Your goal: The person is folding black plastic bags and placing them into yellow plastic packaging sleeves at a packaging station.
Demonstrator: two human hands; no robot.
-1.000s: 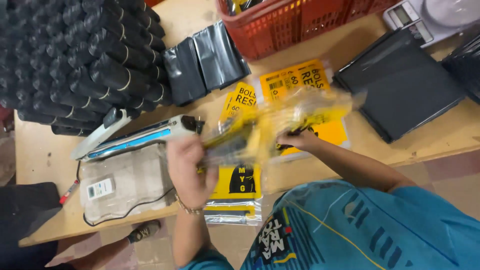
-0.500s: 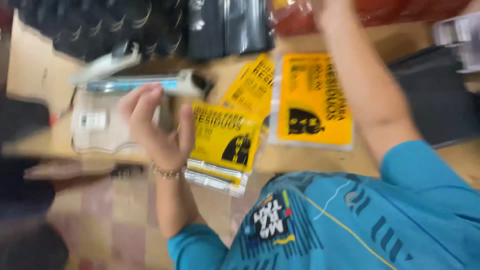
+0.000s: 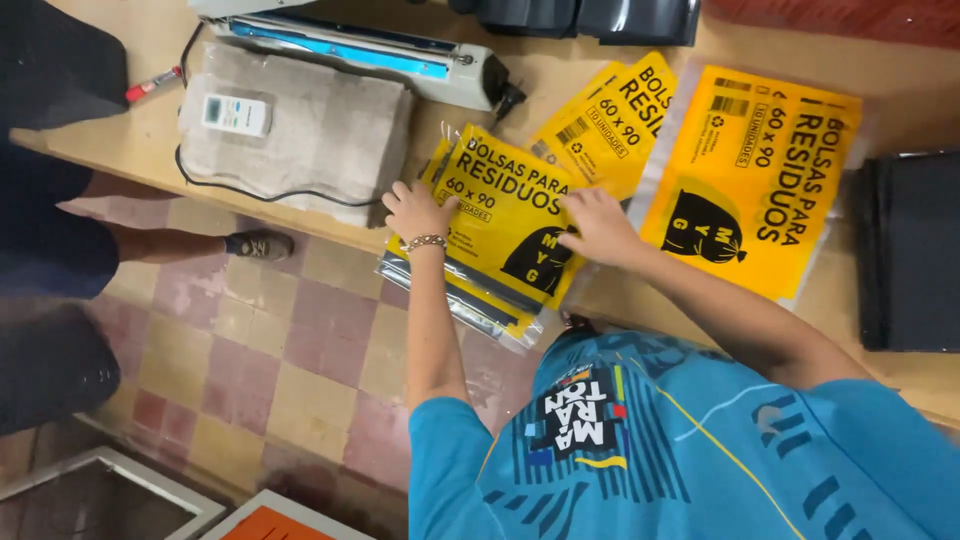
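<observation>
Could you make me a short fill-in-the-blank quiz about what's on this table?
1. Both hands, left hand and right hand, rest on a stack of ____ packets.
2. The left wrist wears a ____.
3. The folded towel carries a small white ____.
4. The person's shirt is ____.

Missing words: yellow; bracelet; remote control; blue

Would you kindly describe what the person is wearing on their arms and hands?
Both hands are bare, no gloves. The left hand has a beaded bracelet at the wrist; the right hand wears nothing visible. Short blue sleeves of a patterned T-shirt leave the forearms uncovered.
</observation>
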